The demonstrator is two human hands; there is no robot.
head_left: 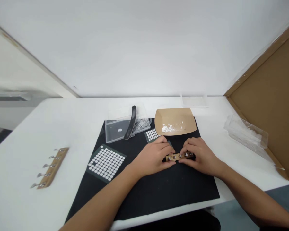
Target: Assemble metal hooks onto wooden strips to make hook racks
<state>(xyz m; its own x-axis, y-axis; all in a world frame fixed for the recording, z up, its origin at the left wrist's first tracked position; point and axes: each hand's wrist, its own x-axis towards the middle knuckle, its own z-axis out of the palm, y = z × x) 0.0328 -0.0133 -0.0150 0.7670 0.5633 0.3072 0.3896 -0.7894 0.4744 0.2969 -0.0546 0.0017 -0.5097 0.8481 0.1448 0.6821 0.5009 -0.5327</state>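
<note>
My left hand (156, 155) pinches the left end of a small wooden strip (177, 157), and my right hand (198, 155) grips its right end. Several dark round pieces, some with white spots, run along the strip's face. Both hands hold it low over a black mat (144, 192). Just beyond my left hand, a small sheet of white oval dots (151, 134) lies partly covered by the fingers. A larger sheet of white dots (107, 163) rests on the mat to the left, with a few gaps in its rows.
Behind my hands stands a brown paper tray (175, 115) with white bits. A curved black handle (130, 123) lies across an open clear box (113, 133). At far left is a wooden strip with several metal pieces (53, 168). Clear plastic containers (247, 131) stand right, beside a cardboard wall (267, 96).
</note>
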